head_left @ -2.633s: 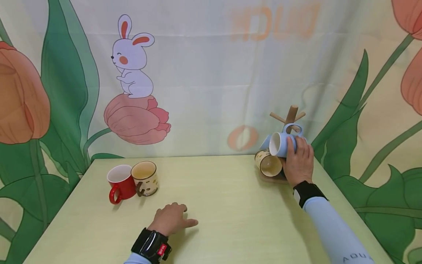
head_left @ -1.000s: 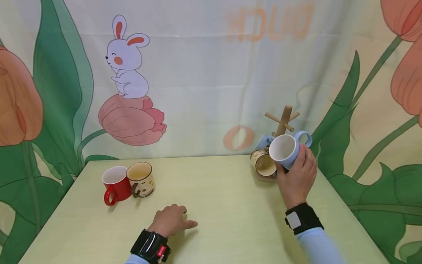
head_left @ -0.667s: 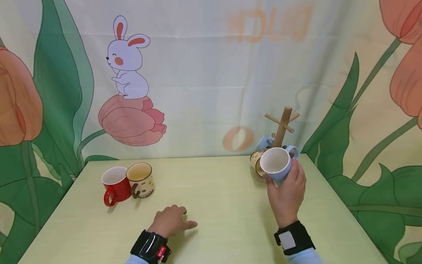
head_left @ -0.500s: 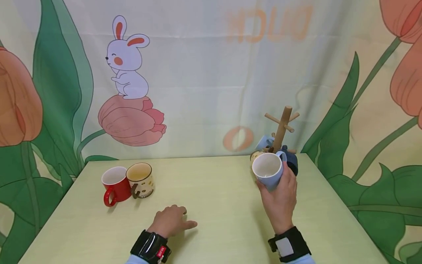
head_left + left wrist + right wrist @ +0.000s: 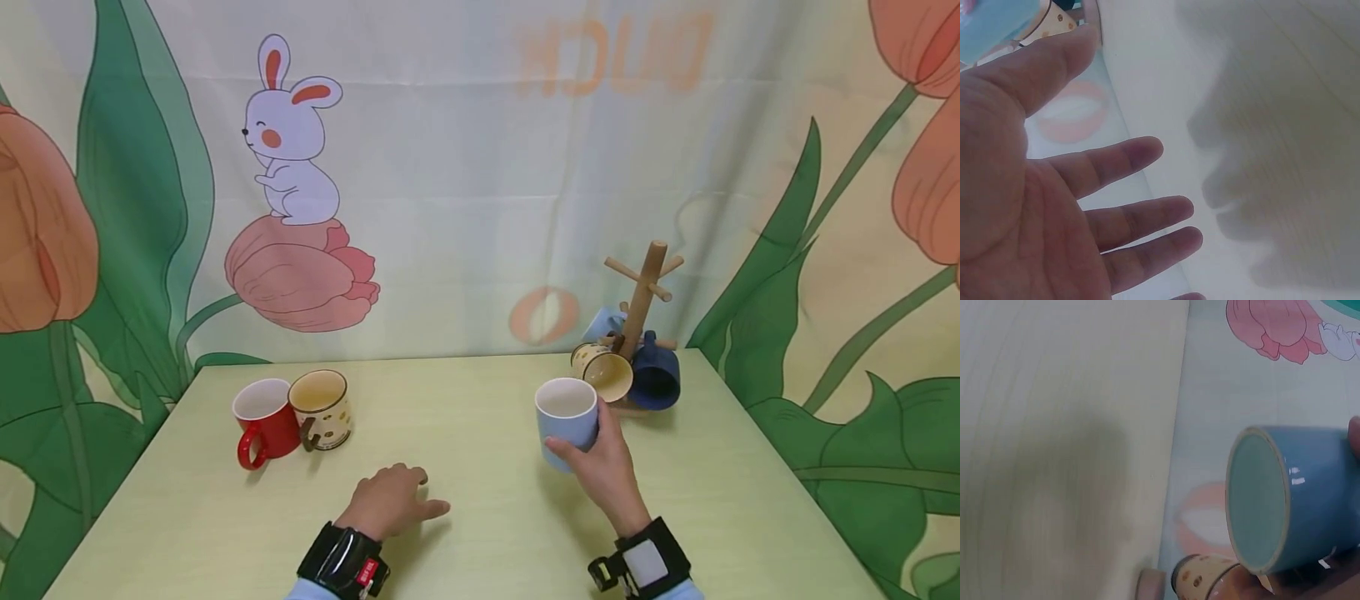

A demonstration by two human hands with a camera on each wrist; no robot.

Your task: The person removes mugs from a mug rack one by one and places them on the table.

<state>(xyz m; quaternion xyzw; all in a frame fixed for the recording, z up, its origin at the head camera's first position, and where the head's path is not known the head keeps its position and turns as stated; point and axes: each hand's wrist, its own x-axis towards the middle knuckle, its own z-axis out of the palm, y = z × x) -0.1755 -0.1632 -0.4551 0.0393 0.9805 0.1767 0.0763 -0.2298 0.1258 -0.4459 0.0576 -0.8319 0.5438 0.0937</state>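
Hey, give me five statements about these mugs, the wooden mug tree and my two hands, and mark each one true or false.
1. The right hand holds a light blue mug. True.
2. The red mug stands beside a patterned cream mug. True.
3. The left hand grips a mug handle. False: the left hand holds nothing.
4. A dark blue mug hangs on the wooden mug tree. True.
5. The light blue mug in the right hand stands on the table. False: it is held above the table.
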